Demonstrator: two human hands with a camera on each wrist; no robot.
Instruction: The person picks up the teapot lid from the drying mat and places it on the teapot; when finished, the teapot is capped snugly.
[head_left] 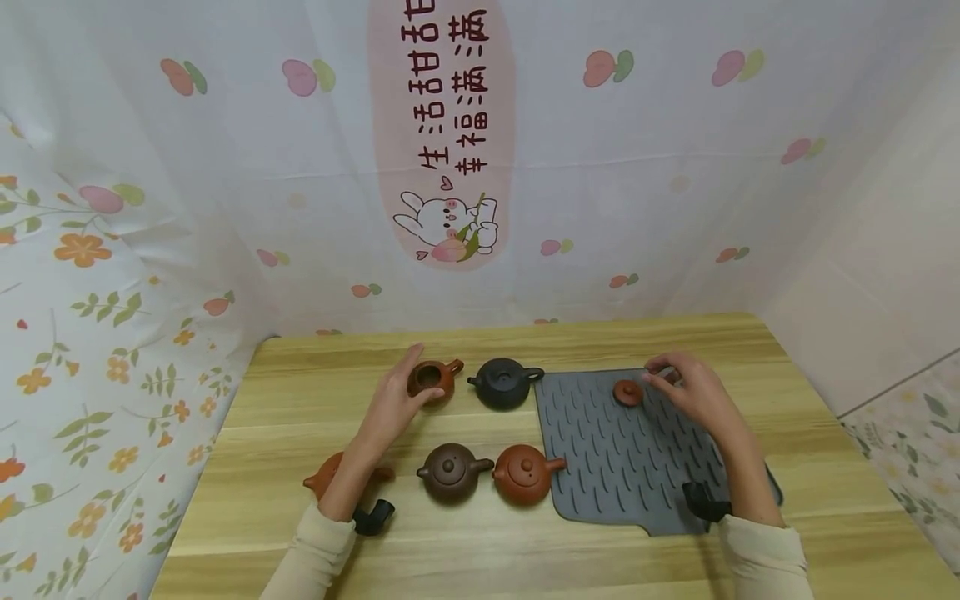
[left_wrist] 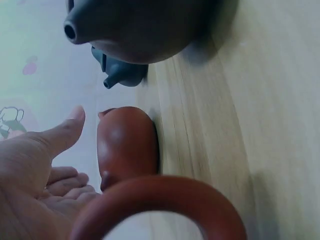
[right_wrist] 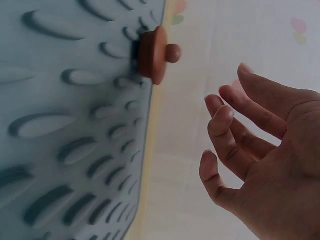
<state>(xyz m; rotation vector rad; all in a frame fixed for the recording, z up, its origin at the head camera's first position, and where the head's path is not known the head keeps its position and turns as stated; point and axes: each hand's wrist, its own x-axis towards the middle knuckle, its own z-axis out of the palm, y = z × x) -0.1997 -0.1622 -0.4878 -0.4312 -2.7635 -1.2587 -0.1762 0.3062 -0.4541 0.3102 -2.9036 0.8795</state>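
Note:
My left hand (head_left: 392, 404) is at a lidless reddish-brown teapot (head_left: 448, 383), thumb on its near side and fingers on its far left. In the left wrist view this teapot (left_wrist: 127, 142) stands upright on the table, and the extended thumb and loosely bent fingers of the left hand (left_wrist: 37, 180) show apart from it. A small reddish-brown lid (head_left: 627, 393) lies knob up on the grey mat (head_left: 615, 458). Just right of it hovers my right hand (head_left: 693, 393), fingers loosely bent; the right wrist view shows nothing between them and a gap to the lid (right_wrist: 154, 55).
A black teapot (head_left: 504, 385) stands right of the lidless one. Nearer are a dark brown teapot (head_left: 450, 473) and an orange-red teapot (head_left: 522, 475), both lidded. My left forearm partly hides another orange-red teapot (head_left: 325, 475). A patterned cloth (head_left: 562, 208) hangs behind the table.

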